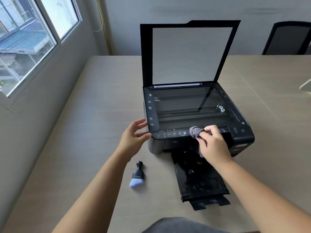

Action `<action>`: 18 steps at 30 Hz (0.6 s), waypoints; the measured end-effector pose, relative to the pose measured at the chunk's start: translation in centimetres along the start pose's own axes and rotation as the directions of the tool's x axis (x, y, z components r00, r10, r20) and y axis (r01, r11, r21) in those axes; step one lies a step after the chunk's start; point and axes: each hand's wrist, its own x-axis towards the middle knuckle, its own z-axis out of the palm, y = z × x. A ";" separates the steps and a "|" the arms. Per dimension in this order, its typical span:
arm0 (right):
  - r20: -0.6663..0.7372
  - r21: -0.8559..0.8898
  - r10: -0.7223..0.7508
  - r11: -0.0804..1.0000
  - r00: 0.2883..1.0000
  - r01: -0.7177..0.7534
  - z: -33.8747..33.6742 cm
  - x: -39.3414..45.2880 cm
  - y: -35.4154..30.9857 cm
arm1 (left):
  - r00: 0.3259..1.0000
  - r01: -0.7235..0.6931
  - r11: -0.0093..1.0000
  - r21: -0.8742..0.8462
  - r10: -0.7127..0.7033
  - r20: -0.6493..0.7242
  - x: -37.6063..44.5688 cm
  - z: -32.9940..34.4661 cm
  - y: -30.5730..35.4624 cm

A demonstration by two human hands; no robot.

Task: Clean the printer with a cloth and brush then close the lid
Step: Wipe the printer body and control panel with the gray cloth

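printer [193,115] facing viewer, lid [188,52] upright

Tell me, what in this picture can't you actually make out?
All in the head view:
- Control panel on the printer: the icons and lettering are too small to read.
- Cloth: most of it is hidden inside the right hand.
- Brush: the print on its handle is too small to read.
- Chair and a pale object: cut off by the right edge.
- Left hand: its palm faces away, at the printer's corner.
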 end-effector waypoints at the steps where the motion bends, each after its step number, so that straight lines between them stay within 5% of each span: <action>1: -0.002 -0.006 0.069 0.998 0.998 -0.069 -0.3 0.2 0.9 | 1.000 0.001 1.000 -0.006 -0.001 -0.010 0.0 0.1 0.0; 4: -0.048 -0.009 0.129 0.991 0.990 -0.130 0.5 1.3 -0.5 | 1.000 0.000 1.000 -0.015 0.000 -0.028 -0.2 0.3 -0.1; 6: -0.062 0.010 0.020 1.000 0.998 -0.020 1.7 1.8 -3.8 | 1.000 -0.006 1.000 -0.019 0.006 -0.027 -0.2 0.3 -0.1; 10: 0.091 0.058 -0.177 0.983 0.980 0.172 4.2 2.3 -9.1 | 1.000 -0.006 1.000 0.006 0.006 0.000 0.0 -0.2 -0.2; 18: 0.413 0.009 -0.152 0.987 0.898 0.162 3.6 7.1 -11.3 | 0.998 0.033 0.999 -0.005 -0.033 0.048 0.4 -1.1 0.2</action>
